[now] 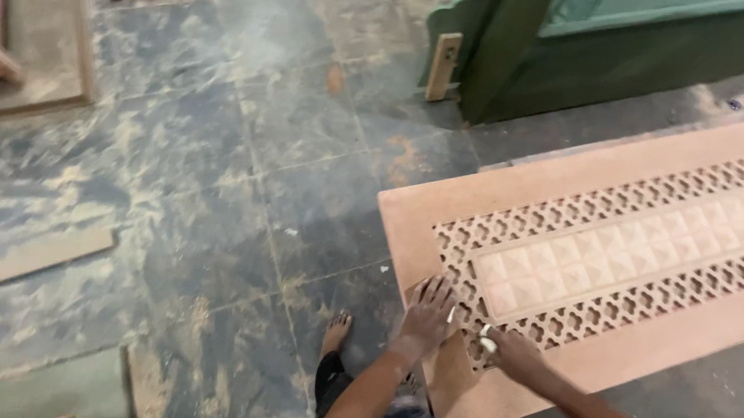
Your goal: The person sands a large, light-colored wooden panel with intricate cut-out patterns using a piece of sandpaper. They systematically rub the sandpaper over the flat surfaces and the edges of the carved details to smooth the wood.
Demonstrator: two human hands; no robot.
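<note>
A carved board (pixel 613 252) is seen lying flat, filling the right side of the view and running from the lower middle up toward the right edge. A band of pierced fretwork is cut around a strip of raised square studs along its middle, and plain margins are left outside the band.

The left hand (pixel 427 313) is laid flat on the near corner of the board, fingers spread, the palm pressed on the plain margin just beside the fretwork. Nothing is pinched by it.

The right hand (pixel 510 351) is closed around a small pale tool (pixel 487 341), which is held against the near edge of the fretwork. The kind of tool cannot be told; only a short light tip is shown between the fingers. The two hands are set close together, the tool between them.

A bare foot (pixel 336 330) is planted on the floor (pixel 217 181) just left of the board's corner, and dark trousers are seen at the bottom edge. The floor is made of dark tiles dusted with pale sawdust.

A green cabinet (pixel 575 57) with a scalloped edge is stood at the top right, well apart from the hands, and a small wood block (pixel 443 66) is leaned against its left side. A flat strip (pixel 28 259) is left on the floor at the left, and a pale frame (pixel 17 44) is seen in the top left corner.
</note>
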